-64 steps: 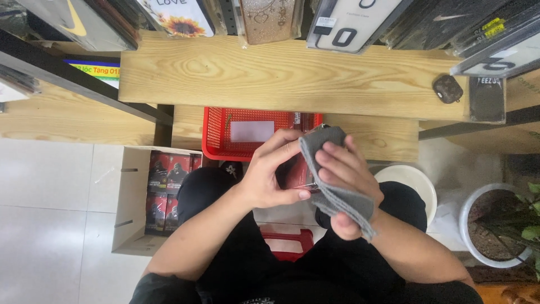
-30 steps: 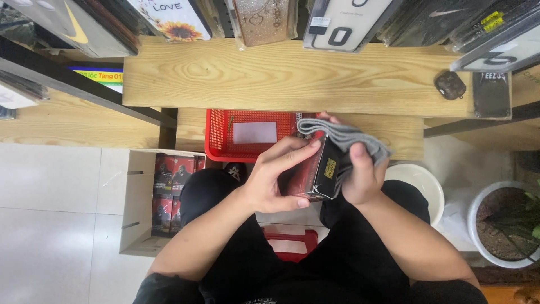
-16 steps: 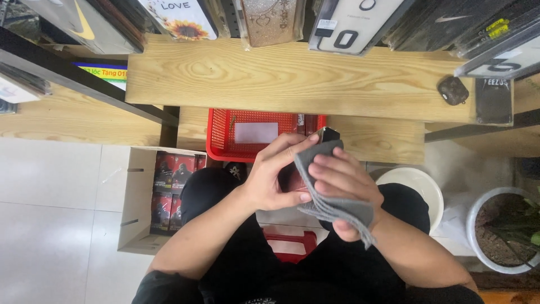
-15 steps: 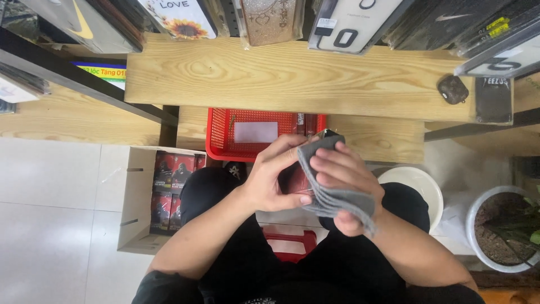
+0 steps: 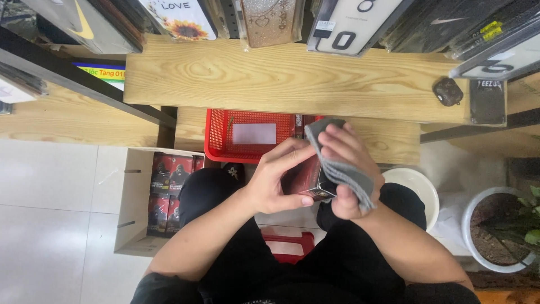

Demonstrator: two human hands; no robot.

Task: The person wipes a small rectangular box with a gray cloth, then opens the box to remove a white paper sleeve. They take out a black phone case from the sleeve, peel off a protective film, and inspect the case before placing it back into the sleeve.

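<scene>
Above the lap, left hand (image 5: pixel 275 183) clasping a dark box (image 5: pixel 308 175), right hand (image 5: pixel 346 169) gripping a grey cloth (image 5: pixel 337 166).

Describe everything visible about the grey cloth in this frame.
The grey cloth looks like soft, thick fabric, plain mid-grey with no visible pattern. It is folded and draped over a small dark reddish box, running from its upper edge down to the lower right. The right hand presses it against the box, fingers spread on top, the lower end hanging past the palm. The left hand grips the box from the other side. The cloth is held in the air above the person's lap, in front of a red basket.
</scene>
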